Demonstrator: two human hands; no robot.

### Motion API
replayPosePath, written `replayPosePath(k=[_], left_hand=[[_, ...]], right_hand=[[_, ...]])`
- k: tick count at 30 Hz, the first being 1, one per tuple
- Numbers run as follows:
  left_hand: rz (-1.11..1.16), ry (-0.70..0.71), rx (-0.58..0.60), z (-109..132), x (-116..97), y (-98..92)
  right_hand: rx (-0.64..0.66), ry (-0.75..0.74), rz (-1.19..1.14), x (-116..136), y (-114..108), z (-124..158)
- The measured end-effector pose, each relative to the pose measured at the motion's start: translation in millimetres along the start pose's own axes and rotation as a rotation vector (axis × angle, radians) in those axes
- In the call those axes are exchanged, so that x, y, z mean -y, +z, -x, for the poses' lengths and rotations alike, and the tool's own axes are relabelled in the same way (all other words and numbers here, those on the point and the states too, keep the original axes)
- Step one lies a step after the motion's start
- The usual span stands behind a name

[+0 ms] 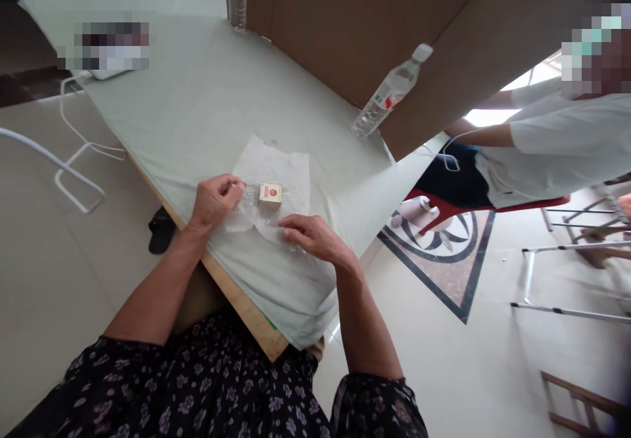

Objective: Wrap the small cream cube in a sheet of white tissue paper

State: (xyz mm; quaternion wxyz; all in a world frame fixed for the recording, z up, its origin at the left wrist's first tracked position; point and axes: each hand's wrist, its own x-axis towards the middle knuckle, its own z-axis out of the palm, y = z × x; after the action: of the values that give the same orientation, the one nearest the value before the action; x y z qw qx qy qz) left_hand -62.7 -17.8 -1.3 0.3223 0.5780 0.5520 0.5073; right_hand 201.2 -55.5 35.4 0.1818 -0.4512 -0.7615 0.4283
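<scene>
A right hand (311,235), fingers slightly parted, and a left hand (215,200), fingertips nearly meeting, flank without touching a small box (271,194) on white wrapping (292,167); whether either grips the wrapping is unclear. Beyond the box, to its right, stands a bottle (390,95).

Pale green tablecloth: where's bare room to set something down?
Bare: pale green tablecloth between the thin white sheet and brown cardboard panel. Crowded: the sheet, with small cream box, left hand, right hand; panel's foot, with clear plastic bottles.
</scene>
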Motion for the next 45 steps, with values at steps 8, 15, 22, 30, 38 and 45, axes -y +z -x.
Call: replayPosePath(k=[8,15,22,30,38,45], left_hand=[[-0.294,0.256,0.120,-3,11,2.4],[-0.588,0.330,0.275,1,13,10.2],[-0.667,0.308,0.308,2,11,14.1],[-0.729,0.338,0.359,2,11,13.9],[-0.755,0.318,0.383,1,8,14.3],[-0.741,0.293,0.394,0,7,11.2]], right_hand=[[-0.405,-0.107,0.258,-7,20,-55],[-0.684,0.037,0.221,-49,-7,-49],[-0.916,0.359,0.368,-93,-50,-7],[-0.537,-0.085,0.463,-26,17,-33],[-0.333,0.012,0.517,-32,35,-10],[-0.448,-0.024,0.486,-42,44,8]])
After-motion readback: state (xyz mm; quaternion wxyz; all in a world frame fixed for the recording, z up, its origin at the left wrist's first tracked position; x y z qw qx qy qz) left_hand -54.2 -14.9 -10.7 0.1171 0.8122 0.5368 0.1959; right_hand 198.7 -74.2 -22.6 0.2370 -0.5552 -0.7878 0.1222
